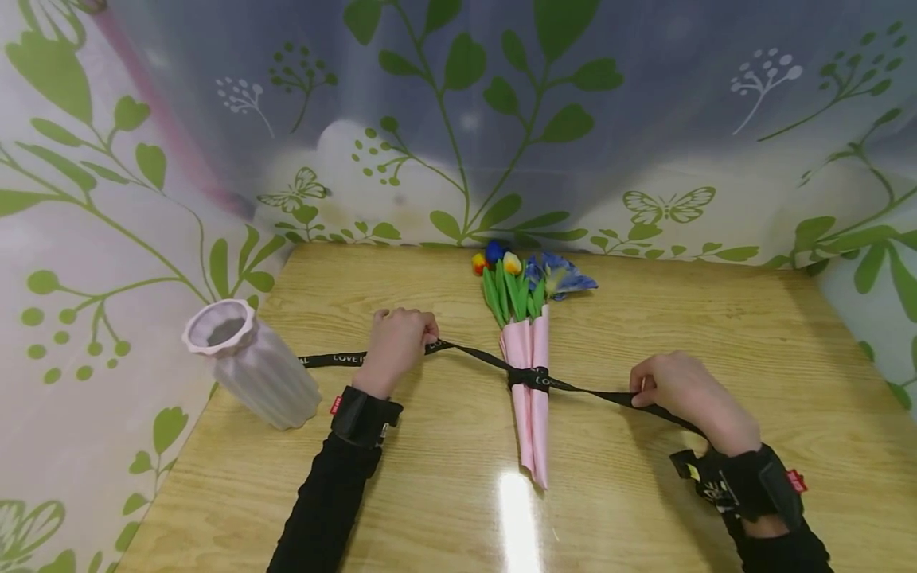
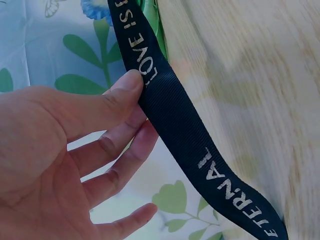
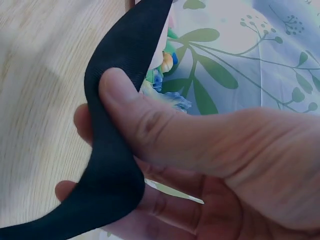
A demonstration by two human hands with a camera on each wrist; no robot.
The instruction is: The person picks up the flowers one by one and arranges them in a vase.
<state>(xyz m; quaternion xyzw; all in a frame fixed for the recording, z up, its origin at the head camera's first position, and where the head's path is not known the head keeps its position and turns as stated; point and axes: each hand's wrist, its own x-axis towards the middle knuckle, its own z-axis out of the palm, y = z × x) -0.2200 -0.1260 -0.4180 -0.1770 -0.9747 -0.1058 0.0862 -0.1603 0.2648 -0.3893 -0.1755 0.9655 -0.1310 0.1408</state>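
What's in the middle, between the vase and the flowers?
The left hand, pinching the black ribbon, is between the vase and the wrapped flowers, in the head view.

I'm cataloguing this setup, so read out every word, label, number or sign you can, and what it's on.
"LOVE IS": ribbon, left wrist view.
"ETERNAL": ribbon, same view.
"LOVE I", cut off: ribbon, beside the left hand, head view.
"AL", cut off: ribbon, beside the vase, head view.
Lettering where the ribbon wraps the bouquet: too small to read surely.
Left red tag, right red tag, marks on right strap: too blurred to read.
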